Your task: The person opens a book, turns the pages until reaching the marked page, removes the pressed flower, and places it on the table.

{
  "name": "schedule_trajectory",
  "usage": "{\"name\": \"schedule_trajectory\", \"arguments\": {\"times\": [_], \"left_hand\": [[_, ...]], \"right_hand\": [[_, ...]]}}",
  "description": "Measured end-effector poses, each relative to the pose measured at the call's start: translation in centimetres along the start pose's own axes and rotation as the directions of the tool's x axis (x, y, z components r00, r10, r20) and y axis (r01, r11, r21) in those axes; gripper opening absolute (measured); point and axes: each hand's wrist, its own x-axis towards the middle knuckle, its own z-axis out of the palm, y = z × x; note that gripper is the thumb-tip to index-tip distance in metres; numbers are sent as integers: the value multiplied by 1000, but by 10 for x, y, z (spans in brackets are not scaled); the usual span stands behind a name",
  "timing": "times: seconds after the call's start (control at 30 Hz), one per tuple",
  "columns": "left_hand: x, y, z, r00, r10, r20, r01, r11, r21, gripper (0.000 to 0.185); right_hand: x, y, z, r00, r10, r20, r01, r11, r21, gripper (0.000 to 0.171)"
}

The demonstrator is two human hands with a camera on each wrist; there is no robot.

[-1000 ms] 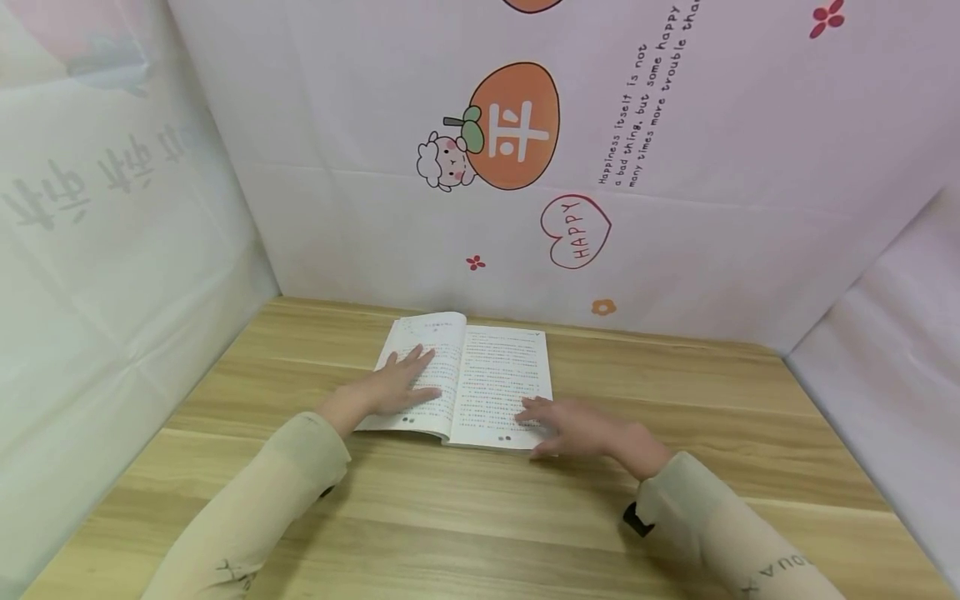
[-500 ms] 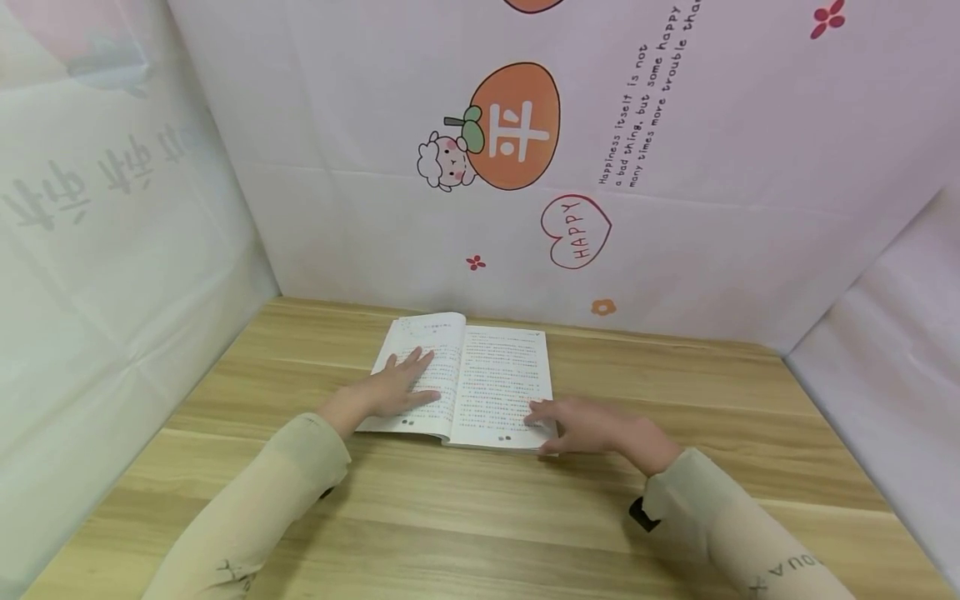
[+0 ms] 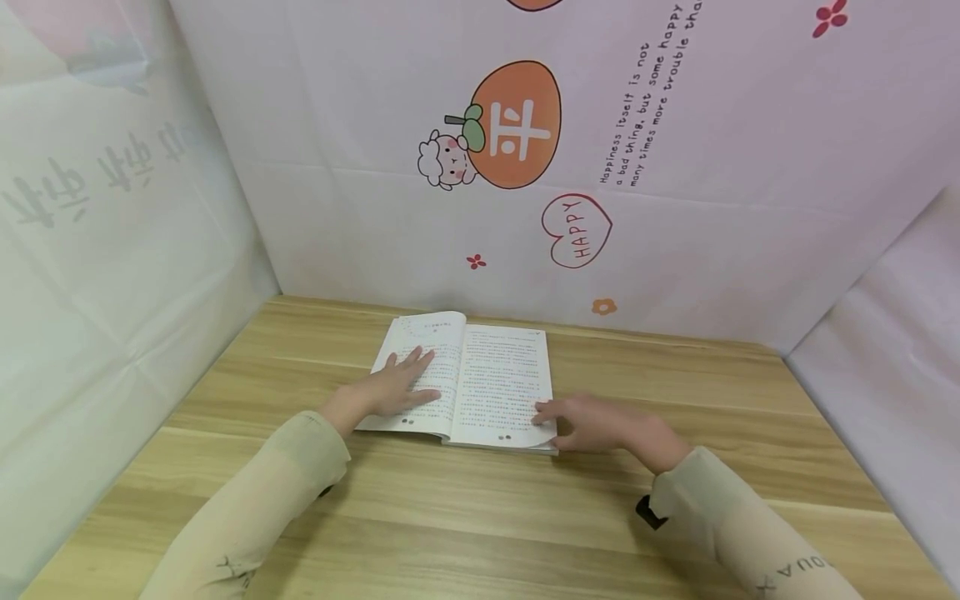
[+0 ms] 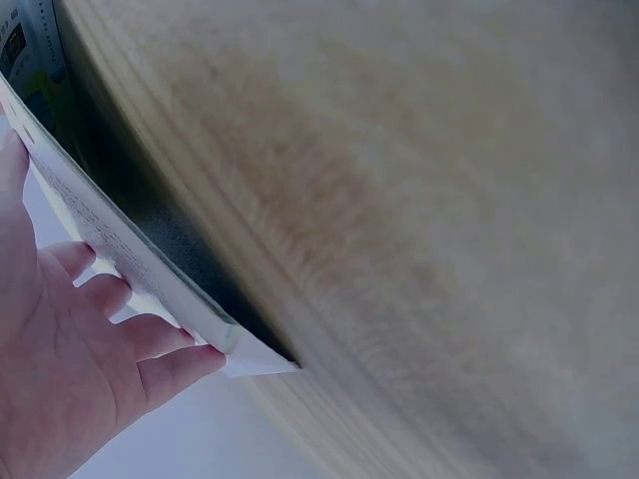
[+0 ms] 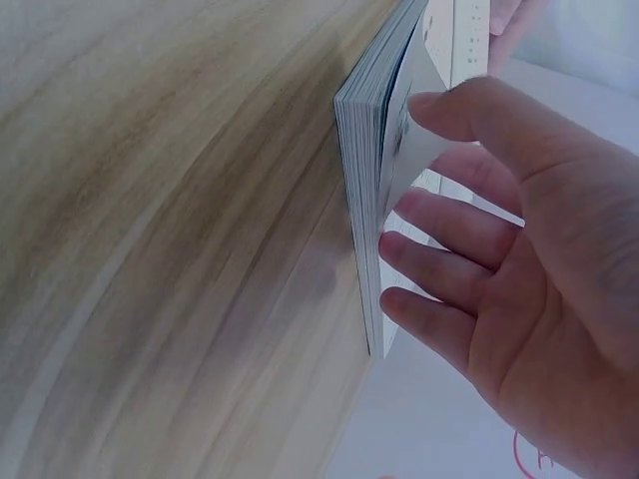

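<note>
An open paperback book (image 3: 501, 375) lies on the wooden table, its pages printed with small text. My left hand (image 3: 393, 390) rests flat with spread fingers on the left-hand page (image 3: 431, 329). In the left wrist view, the fingertips (image 4: 205, 357) touch the page, and a dark gap shows beneath the book's lower edge. At the lower right corner, my right hand (image 3: 592, 423) pinches a page (image 5: 424, 135) between thumb and index finger. That page's corner bends up from the thick stack of pages (image 5: 361, 190). The other right fingertips touch the book's side.
The wooden table (image 3: 465, 533) extends around the book. A white printed cloth wall (image 3: 360, 208) stands right behind the book, with more white cloth (image 3: 112, 333) on the left and right. Black straps (image 3: 651, 512) show at the sleeve cuffs.
My right hand has slid slightly right, to the book's lower right corner, and the page corner there has come up. My left hand has stayed in place on the left-hand page.
</note>
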Motion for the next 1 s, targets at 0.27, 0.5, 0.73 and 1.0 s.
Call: {"name": "schedule_trajectory", "arguments": {"times": [0.27,0.5,0.73,1.0], "left_hand": [[0,-1,-1,1000,-5,-1,5,1000,-7,86],[0,0,-1,1000,-14,4,14,1000,2,85],[2,-2,0,1000,-14,6,14,1000,-4,85],[0,-1,0,1000,-11,1,11,1000,-5,85]], "right_hand": [[1,5,1,998,20,-67,-23,999,-47,32],[12,10,7,980,76,-185,-88,994,-60,31],[24,5,7,952,210,-223,-214,977,3,51],[35,-3,8,912,295,-284,-287,955,71,71]]}}
